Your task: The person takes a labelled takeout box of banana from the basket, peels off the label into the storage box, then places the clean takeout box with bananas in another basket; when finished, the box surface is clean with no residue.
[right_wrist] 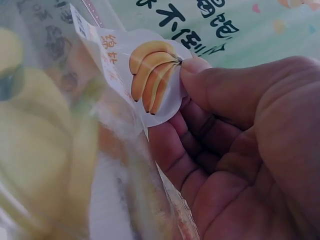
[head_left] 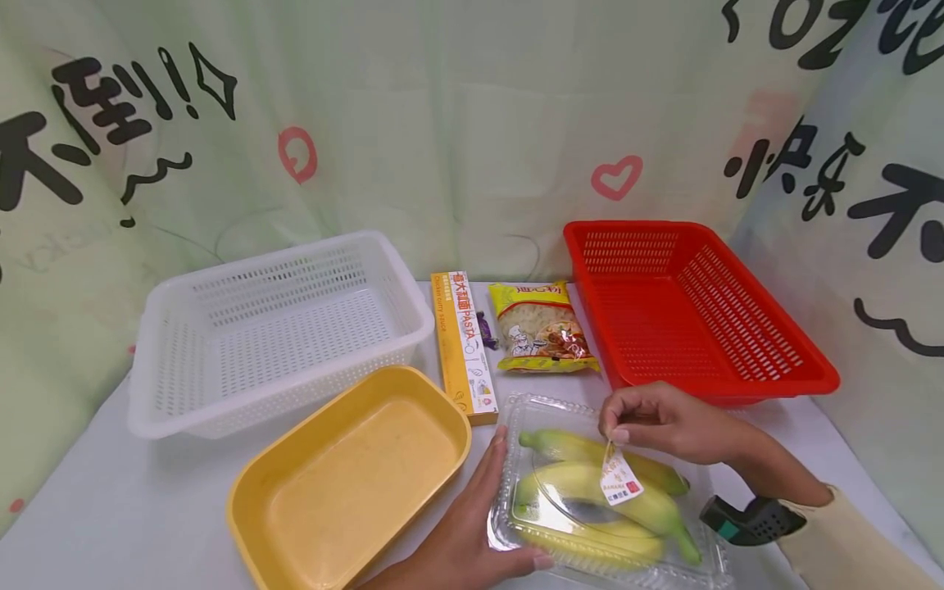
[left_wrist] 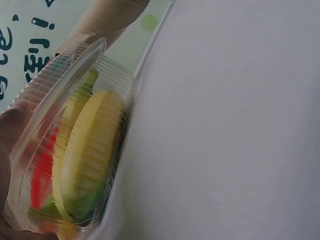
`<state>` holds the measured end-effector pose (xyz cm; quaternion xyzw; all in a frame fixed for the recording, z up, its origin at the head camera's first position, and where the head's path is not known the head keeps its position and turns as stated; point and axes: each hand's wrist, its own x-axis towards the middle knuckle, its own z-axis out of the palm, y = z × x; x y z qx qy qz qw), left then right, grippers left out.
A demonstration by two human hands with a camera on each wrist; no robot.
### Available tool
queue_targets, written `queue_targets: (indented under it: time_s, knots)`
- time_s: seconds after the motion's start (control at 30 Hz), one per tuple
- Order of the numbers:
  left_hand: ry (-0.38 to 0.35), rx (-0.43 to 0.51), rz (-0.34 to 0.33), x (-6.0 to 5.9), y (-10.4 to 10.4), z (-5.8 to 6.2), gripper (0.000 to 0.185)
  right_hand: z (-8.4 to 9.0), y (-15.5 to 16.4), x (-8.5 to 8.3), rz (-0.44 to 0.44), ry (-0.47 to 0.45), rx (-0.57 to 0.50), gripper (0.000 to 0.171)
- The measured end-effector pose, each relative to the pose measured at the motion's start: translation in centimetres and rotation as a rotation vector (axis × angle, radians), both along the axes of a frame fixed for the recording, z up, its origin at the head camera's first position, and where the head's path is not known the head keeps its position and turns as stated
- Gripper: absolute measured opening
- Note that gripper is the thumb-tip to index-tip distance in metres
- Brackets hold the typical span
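The clear clamshell box [head_left: 608,492] of bananas [head_left: 597,483] lies on the white surface [head_left: 111,508], just in front of the red basket [head_left: 693,303] and beside the yellow tray [head_left: 347,475]. The right hand [head_left: 667,422] pinches the sticker label [head_left: 619,477] on the lid between thumb and forefinger, its other fingers curled; the right wrist view shows the label [right_wrist: 150,75] lifted partly free of the plastic. The left hand [head_left: 472,533] lies with straight fingers against the side of the box away from the red basket, thumb along the near edge, bracing it without gripping.

The main risk, as I judge it, is that the label tears partway and leaves the seal stuck, because the pinch holds only its edge. A sharp pull could also drag the light box along the surface or tip it, since the left hand only presses. If the thin lid springs open suddenly, the bananas could roll out towards the yellow tray.
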<state>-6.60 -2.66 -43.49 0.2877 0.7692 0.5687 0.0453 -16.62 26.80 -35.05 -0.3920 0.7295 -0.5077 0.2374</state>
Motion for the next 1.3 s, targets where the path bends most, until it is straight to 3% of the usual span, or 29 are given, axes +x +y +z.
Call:
queue_targets:
  time_s: [0.27, 0.53, 0.73, 0.9, 1.13, 1.3]
  knots:
    - [0.013, 0.003, -0.014, -0.1, -0.1, -0.1, 0.115, -0.5, 0.5, -0.2, 0.030, -0.010, -0.071, 0.017]
    - [0.005, 0.000, -0.029, 0.0, 0.0, 0.1, 0.115, -0.2, 0.8, -0.2, -0.010, -0.051, -0.040, 0.012]
    - [-0.024, -0.012, -0.037, -0.1, 0.0, 0.2, 0.115, 0.2, 0.6, -0.2, 0.056, -0.019, -0.041, 0.017]
    - [0.008, -0.031, -0.025, 0.0, 0.0, 0.1, 0.114, 0.8, 0.4, 0.2, 0.030, -0.021, 0.025, 0.017]
    - [0.008, -0.034, -0.013, 0.0, -0.1, -0.2, 0.114, 1.4, -0.3, 1.3, -0.089, 0.016, 0.222, 0.027]
    - [0.016, -0.036, -0.007, 0.0, 0.0, -0.3, 0.114, 1.7, -0.6, 2.0, -0.092, 0.091, 0.257, 0.012]
